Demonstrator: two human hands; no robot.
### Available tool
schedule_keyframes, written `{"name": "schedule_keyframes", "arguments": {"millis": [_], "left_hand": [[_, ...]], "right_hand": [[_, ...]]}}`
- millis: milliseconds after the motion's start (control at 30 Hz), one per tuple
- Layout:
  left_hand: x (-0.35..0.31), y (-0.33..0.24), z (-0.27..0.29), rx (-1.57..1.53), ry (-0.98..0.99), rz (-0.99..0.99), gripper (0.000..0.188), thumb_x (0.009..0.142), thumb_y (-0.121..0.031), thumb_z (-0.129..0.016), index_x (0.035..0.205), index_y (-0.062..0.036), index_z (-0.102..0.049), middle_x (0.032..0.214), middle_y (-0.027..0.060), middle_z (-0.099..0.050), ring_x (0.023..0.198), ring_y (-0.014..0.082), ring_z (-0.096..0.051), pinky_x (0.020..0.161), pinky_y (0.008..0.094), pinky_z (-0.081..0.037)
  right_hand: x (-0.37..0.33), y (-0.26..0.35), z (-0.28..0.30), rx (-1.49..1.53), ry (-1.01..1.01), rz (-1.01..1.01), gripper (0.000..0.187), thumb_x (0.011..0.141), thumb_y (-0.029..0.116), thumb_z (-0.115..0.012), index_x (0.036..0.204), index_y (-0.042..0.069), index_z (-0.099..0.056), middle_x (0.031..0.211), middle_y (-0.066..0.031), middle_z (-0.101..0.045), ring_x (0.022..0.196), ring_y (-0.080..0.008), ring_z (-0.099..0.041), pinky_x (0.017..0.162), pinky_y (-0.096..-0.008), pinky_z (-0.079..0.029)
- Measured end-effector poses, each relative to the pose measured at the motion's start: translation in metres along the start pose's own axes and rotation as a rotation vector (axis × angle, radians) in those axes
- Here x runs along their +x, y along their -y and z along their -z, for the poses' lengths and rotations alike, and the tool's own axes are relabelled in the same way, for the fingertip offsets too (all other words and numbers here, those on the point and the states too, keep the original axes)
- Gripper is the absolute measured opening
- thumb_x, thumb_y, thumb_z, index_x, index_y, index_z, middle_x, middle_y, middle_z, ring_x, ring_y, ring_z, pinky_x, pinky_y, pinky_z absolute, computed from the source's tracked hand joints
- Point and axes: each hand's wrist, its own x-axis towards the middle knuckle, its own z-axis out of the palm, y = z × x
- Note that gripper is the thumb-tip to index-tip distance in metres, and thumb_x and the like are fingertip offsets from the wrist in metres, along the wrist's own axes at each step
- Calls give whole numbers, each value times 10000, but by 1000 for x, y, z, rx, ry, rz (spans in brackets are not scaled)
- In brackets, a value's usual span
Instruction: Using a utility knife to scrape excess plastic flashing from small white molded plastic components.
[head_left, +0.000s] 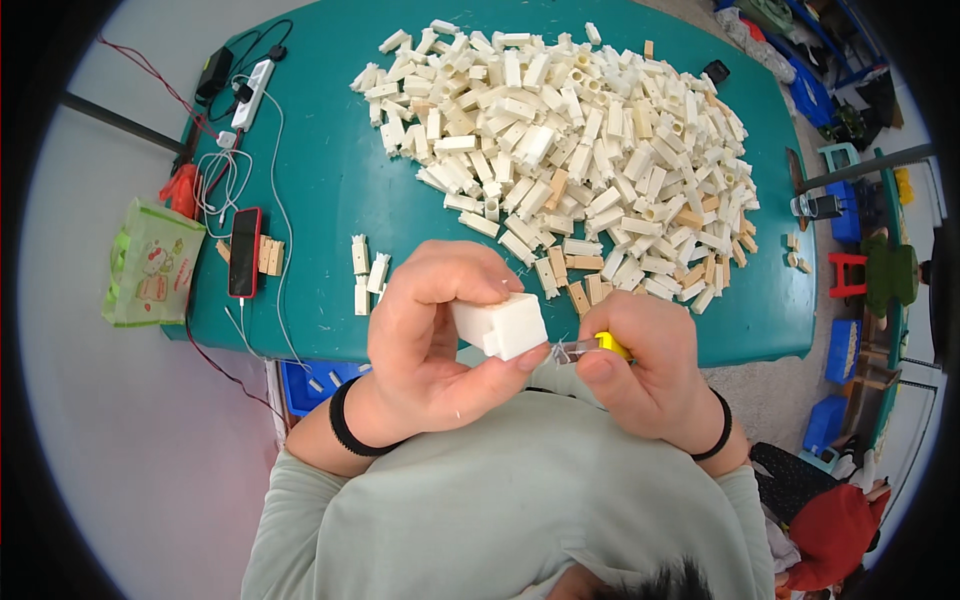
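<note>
My left hand [428, 335] pinches a white plastic block [512, 330] between thumb and fingers, raised over the table's near edge. Facing it, my right hand [648, 365] grips a small yellow-handled cutter knife [612, 345]; most of its handle is hidden in my palm. The blade end points at the block's lower right corner, close to my left thumb. Thin white shavings [566, 350] cling around the blade. Whether the blade touches the block I cannot tell. Beyond my hands spreads a large heap of white and tan blocks [545, 140].
Several white blocks [361, 256] lie apart, left of the heap on the green table [310, 190]. Farther left are a red-cased phone [244, 255] on a cable, a white power strip [252, 96] and a green bag [150, 265]. A blue bin [300, 388] stands below the near edge.
</note>
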Motion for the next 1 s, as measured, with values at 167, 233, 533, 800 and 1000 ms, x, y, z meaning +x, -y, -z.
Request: {"name": "schedule_keyframes", "arguments": {"millis": [167, 233, 533, 800, 1000], "left_hand": [[0, -3, 0, 122, -1, -34, 425, 589, 20, -701, 943, -23, -469, 864, 107, -516, 786, 180, -517, 646, 250, -420], [0, -3, 1, 133, 3, -49, 427, 588, 19, -702, 943, -23, -469, 864, 106, -518, 786, 181, -518, 644, 250, -420], [-2, -3, 1, 122, 7, -61, 429, 593, 11, -708, 949, -25, -472, 865, 115, -528, 773, 177, -522, 633, 245, -422], [-2, -1, 3, 106, 82, -42, 416, 602, -8, -719, 944, -23, -483, 842, 113, -542, 738, 172, -538, 604, 241, -430], [-1, -1, 3, 80, 159, -19, 401, 615, -19, -721, 940, -19, -486, 832, 116, -546, 717, 172, -550, 585, 243, -439]], "right_hand": [[-1, -1, -1, -10, -4, 8, 277, 770, 282, -617, 658, 55, -504, 537, -57, -465, 433, -208, -455, 393, -290, -333], [-1, -1, -2, -23, -18, 25, 282, 769, 287, -619, 654, 58, -500, 536, -56, -463, 428, -207, -450, 389, -290, -328], [-3, -4, -2, -57, -22, 48, 304, 762, 305, -626, 646, 65, -481, 524, -49, -453, 414, -202, -436, 383, -289, -313], [-1, -9, -3, -122, -44, 101, 331, 747, 330, -639, 632, 76, -461, 503, -39, -429, 401, -195, -415, 378, -286, -292], [-1, -13, -1, -146, -64, 115, 332, 746, 334, -638, 626, 81, -459, 497, -40, -421, 403, -198, -419, 383, -291, -298]]}}
